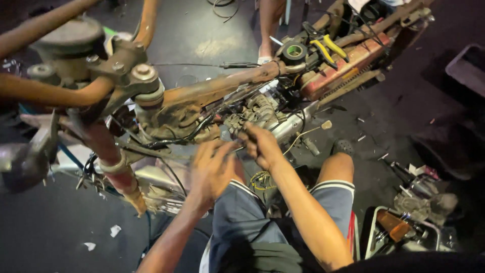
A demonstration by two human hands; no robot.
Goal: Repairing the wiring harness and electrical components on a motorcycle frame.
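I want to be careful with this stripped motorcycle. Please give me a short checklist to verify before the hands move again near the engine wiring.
1. Both hands visible: ok. The left hand and the right hand are in view below the rusty frame tube.
2. Grip on the wires: cannot tell; the left hand is blurred.
3. Pliers within reach: ok. The yellow-handled pliers lie on the frame beside the tape roll.
4. Another person's leg away from the hands: ok.
5. Floor free of small parts: not ok; bits lie scattered.
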